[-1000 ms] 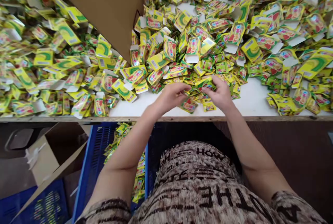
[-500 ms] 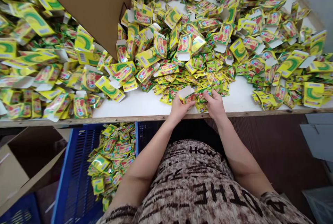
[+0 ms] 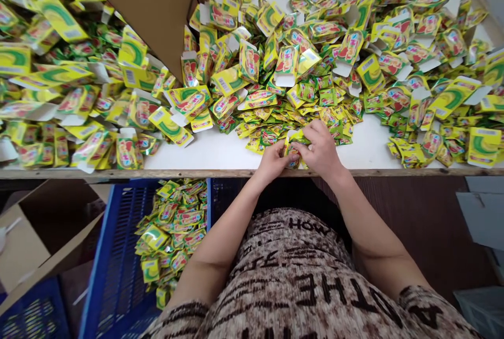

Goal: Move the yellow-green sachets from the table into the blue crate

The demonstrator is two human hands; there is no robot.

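My left hand and my right hand meet near the front edge of the white table. Both are closed on one small yellow-green carton, which shows between the fingers. Just beyond them lies a heap of small flat yellow-green sachets. Open yellow-green cartons with white flaps are piled farther back and to both sides.
A brown cardboard panel stands on the table at the back left. Below the table edge to my left a blue plastic crate holds several filled cartons. A brown cardboard box sits at the far left.
A second ago my hands were in the sachet heap. Half a second ago my left hand held an open carton with its white flap up. Now both hands press together on it.
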